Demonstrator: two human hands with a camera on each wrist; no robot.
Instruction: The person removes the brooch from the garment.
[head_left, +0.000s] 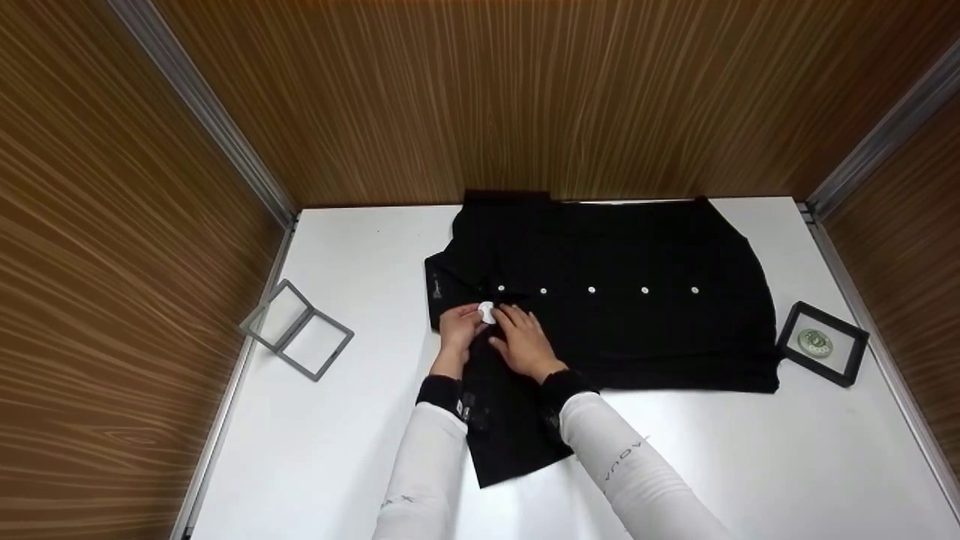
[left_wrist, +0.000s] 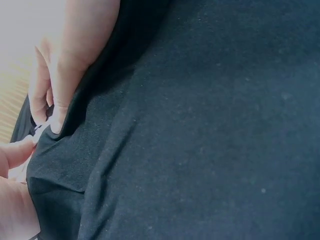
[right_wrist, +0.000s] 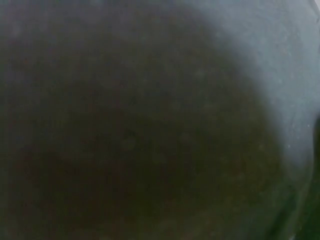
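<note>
A black shirt [head_left: 637, 330] with a row of white buttons [head_left: 592, 289] lies spread on the white table [head_left: 750, 465]. Both hands meet at its left end, near the collar. My left hand [head_left: 457, 324] pinches a small white round piece [head_left: 486, 311] against the cloth. My right hand [head_left: 521, 339] lies just right of it, its fingertips touching the same spot. In the left wrist view the shirt [left_wrist: 200, 140] fills the frame; the right hand's fingers [left_wrist: 55, 95] pinch the cloth edge and my left thumb [left_wrist: 15, 152] shows at the lower left. The right wrist view shows only dark fabric [right_wrist: 150, 125].
An open grey frame case [head_left: 297, 330] lies on the table's left side. A black square frame box [head_left: 823, 343] holding a round green-and-white item sits at the right edge. Wood-grain walls close in the table on three sides.
</note>
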